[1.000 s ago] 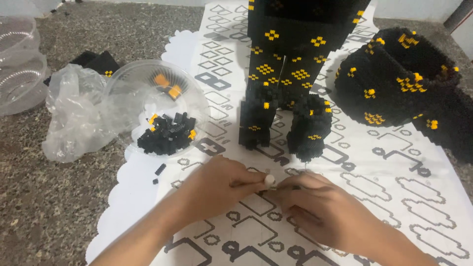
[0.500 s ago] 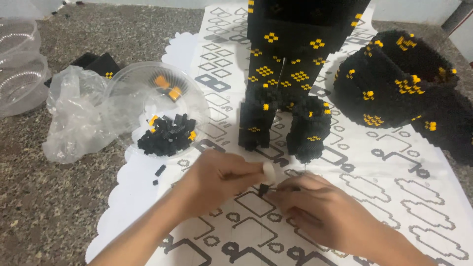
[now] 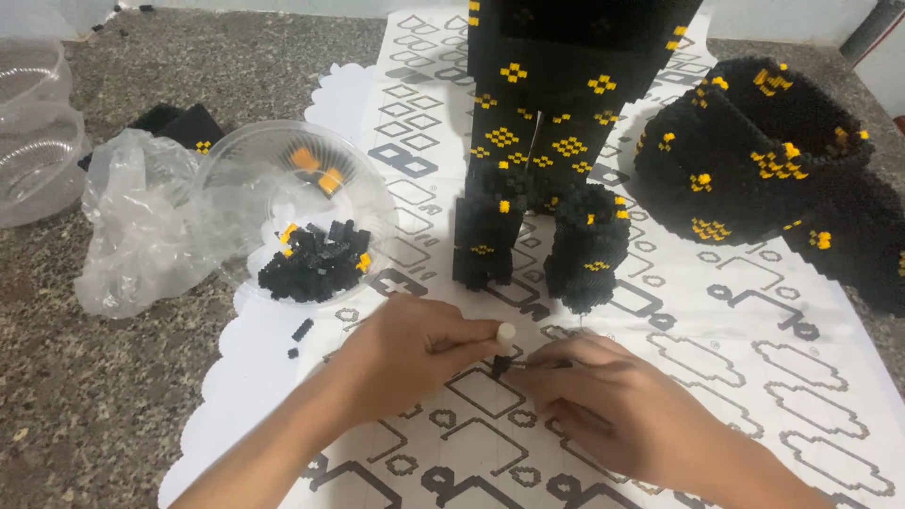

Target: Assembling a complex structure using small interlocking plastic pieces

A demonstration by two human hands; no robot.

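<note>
We press our left hand and right hand together over a tiny black brick (mostly hidden), pinched on the glossy patterned mat.

Patterned mat lies down the worktop middle. Tall brick figure stands on the mat toward the far edge; rounded brick piece right of it. Clear bowl of loose bricks overlaps the mat's left edge, crumpled plastic bag left of it, empty containers at the worktop's left edge. Both hands, left hand and right hand, meet on the mat near the near edge.
</note>
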